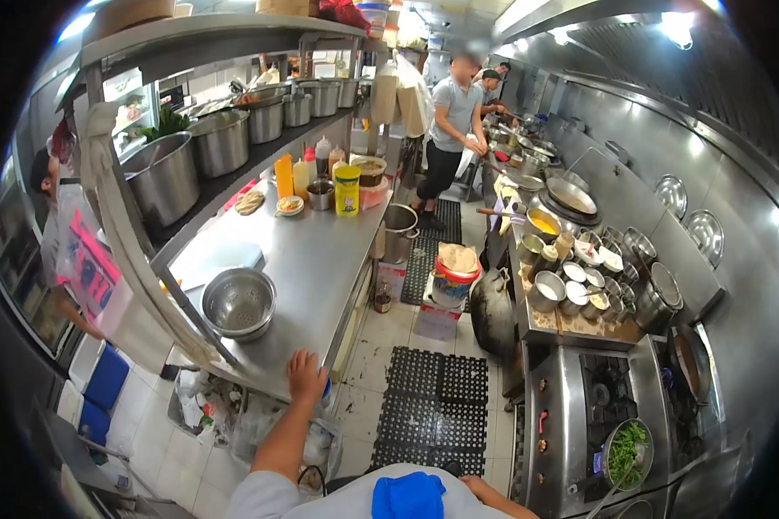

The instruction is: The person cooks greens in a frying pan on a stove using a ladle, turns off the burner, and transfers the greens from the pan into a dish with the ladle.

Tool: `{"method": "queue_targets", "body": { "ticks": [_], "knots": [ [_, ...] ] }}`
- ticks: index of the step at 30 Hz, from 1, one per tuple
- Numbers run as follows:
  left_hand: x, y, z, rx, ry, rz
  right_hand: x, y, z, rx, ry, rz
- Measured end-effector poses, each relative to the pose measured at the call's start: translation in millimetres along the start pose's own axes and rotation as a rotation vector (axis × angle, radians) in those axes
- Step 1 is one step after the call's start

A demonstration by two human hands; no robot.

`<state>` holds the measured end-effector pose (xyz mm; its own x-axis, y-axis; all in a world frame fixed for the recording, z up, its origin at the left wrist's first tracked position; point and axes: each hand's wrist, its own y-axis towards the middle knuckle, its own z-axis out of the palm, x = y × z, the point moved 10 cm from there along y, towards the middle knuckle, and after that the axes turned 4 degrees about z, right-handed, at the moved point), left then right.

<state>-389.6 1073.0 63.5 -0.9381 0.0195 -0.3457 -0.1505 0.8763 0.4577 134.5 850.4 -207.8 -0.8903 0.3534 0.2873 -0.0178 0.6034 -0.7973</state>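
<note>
My left hand [305,378] lies on the near edge of the steel worktable [307,285], palm down with the fingers apart, holding nothing. A steel colander [239,303] sits on the table beyond it, apart from my fingers. My right hand [474,486] is low by my body at the bottom of the view; its fingers are hidden. To the right, a pan of green vegetables [627,453] rests on the stove [558,441], with a long handle-like tool leaning in it.
Steel pots [221,144] line the shelf above the table. Squeeze bottles and a yellow can [346,191] stand farther back. A black rubber mat [433,406] covers the aisle floor, near a red-rimmed bucket [452,284]. Several people work nearby, one person [451,121] in the aisle.
</note>
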Motion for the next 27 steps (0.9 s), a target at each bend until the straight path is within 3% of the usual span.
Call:
{"method": "queue_targets", "body": {
  "ticks": [3,10,16,27],
  "knots": [
    [2,1,3,0.047,-0.010,-0.021,-12,16,11,0.046,0.209,0.034],
    [-4,5,-2,0.037,-0.009,-0.015,-9,7,2,-0.103,0.022,-0.008],
    [-5,5,-3,0.040,-0.015,-0.011,-9,-7,3,-0.062,0.185,0.076],
    [-4,4,-4,-0.023,-0.009,0.000,-4,-11,-1,-0.102,0.194,0.024]
  ]
}}
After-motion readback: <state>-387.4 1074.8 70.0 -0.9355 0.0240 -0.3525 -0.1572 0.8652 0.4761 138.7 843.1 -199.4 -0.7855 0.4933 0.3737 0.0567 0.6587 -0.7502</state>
